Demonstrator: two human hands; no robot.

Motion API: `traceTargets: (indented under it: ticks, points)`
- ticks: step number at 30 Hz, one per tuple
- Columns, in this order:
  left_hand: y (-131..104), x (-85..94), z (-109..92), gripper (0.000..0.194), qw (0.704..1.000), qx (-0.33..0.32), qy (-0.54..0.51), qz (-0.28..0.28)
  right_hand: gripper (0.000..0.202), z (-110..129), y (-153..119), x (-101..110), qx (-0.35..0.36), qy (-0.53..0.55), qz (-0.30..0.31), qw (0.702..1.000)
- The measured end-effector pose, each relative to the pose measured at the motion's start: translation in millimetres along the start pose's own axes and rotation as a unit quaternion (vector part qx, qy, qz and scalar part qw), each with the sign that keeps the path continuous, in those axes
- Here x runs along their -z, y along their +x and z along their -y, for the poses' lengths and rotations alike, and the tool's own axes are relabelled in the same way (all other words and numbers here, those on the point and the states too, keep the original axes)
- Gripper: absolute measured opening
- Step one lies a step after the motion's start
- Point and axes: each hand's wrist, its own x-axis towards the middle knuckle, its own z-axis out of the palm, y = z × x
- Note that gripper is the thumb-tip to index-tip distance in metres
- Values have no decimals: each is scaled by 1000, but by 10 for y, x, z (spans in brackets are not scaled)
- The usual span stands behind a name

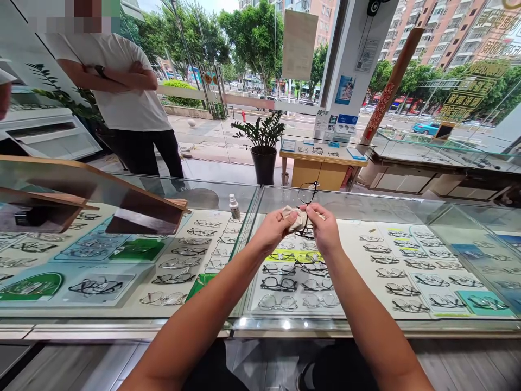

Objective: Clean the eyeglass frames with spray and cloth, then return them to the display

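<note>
Above the glass counter, my two hands are close together around a pair of dark-rimmed eyeglasses (308,193). My left hand (278,225) is closed on a crumpled beige cloth (298,219), which lies against the lower part of the glasses. Fingers of my right hand (323,225) pinch the frame near its middle. One round lens stands up above the hands. The other lens is mostly hidden by the cloth and fingers.
Rows of eyeglasses (279,283) lie inside the glass display counter (309,324). A small spray bottle (234,207) stands left of my hands. Wooden-edged panels (146,203) stand at the left. Beyond the counter are a person with folded arms (118,81) and a potted plant (263,157).
</note>
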Motion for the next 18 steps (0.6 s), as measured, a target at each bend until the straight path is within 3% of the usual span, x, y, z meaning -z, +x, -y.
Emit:
traceTargets:
  ticks: [9,18]
  points:
    - [11,20,80,57,999,-15,20,-44,21,-84,-28,-55,-4,-8,23,1000]
    - [12,23,40,56,1000,-10,12,-17,23,-76,1,-21,6,-2,-17,1000]
